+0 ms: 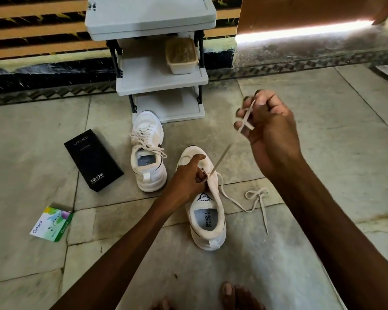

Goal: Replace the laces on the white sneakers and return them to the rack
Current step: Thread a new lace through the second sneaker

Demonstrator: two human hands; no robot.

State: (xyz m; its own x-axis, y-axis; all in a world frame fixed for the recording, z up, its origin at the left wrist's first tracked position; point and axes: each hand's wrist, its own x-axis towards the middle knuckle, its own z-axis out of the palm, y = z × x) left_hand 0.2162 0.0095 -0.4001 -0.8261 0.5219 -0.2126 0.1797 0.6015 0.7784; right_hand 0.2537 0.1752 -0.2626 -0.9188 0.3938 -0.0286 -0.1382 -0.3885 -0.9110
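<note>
- Floor point(31, 130): stone tiles.
- Rack point(143, 74): grey, against the wall; lidded tub point(181, 55) on its middle shelf.
- Far sneaker point(148, 153): upright, before the rack.
- Near sneaker point(207, 218): upright, before me.
- Lace point(255, 198): trails onto the tiles, my right.
- Black box point(93, 159): flat, left of the far sneaker.
- Green-white packet point(52, 221): flat, my left.

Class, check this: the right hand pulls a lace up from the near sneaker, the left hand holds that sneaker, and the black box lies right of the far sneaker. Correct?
Not quite: the head view shows the black box left of the far sneaker, not right. The right hand does pull a lace up from the near sneaker, held by the left hand.
</note>
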